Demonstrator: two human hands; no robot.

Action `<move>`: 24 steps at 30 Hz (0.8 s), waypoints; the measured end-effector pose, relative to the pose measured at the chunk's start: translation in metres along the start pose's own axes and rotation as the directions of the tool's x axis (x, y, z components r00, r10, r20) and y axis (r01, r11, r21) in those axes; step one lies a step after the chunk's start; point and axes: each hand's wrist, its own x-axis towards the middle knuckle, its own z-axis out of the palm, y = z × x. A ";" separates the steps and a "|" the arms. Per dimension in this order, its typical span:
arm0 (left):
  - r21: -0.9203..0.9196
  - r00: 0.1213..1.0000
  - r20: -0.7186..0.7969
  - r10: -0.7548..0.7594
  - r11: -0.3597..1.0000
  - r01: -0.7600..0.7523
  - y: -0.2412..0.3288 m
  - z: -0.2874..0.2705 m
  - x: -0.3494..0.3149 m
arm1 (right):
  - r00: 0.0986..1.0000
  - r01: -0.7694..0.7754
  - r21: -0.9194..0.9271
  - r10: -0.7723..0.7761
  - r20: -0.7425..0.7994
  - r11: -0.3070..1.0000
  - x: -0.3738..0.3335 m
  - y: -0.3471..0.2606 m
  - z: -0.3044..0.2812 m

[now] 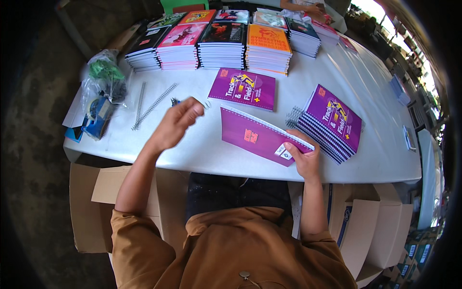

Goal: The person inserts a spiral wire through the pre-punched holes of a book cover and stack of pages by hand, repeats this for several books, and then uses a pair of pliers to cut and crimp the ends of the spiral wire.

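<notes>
My right hand [305, 156] grips a purple notebook [236, 127] by its right end, thumb on the cover and fingers behind. The notebook is tilted above the table, its row of binding holes along the upper edge. My left hand [175, 125] is raised to the left of it, fingers curled; whether it holds anything is hidden. A small blue and black thing [175, 101] shows just behind that hand, its kind unclear. Beyond the held notebook, another purple notebook [243, 89] lies flat. A stack of purple spiral notebooks [332, 120] stands to the right.
Several stacks of notebooks [221, 50] line the table's far side. Loose binding coils [154, 106] lie at left, near a blue tape dispenser [97, 115] and a plastic bag [103, 79]. Open cardboard boxes [122, 185] stand below the front edge. Another person's arm [303, 6] shows far back.
</notes>
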 end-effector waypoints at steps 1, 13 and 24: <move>0.000 1.000 -0.002 0.002 1.000 -0.002 0.002 0.005 -0.002 | 1.000 -0.005 0.013 0.005 0.008 1.000 0.000 0.001 0.001; 0.049 0.999 0.038 -0.007 0.999 0.006 0.005 0.018 0.006 | 0.999 -0.047 0.057 0.046 0.012 0.997 -0.006 0.006 0.006; -0.035 0.978 0.039 -0.205 0.978 0.207 0.023 0.012 0.015 | 0.993 0.085 0.094 -0.092 0.072 0.992 -0.005 0.013 0.007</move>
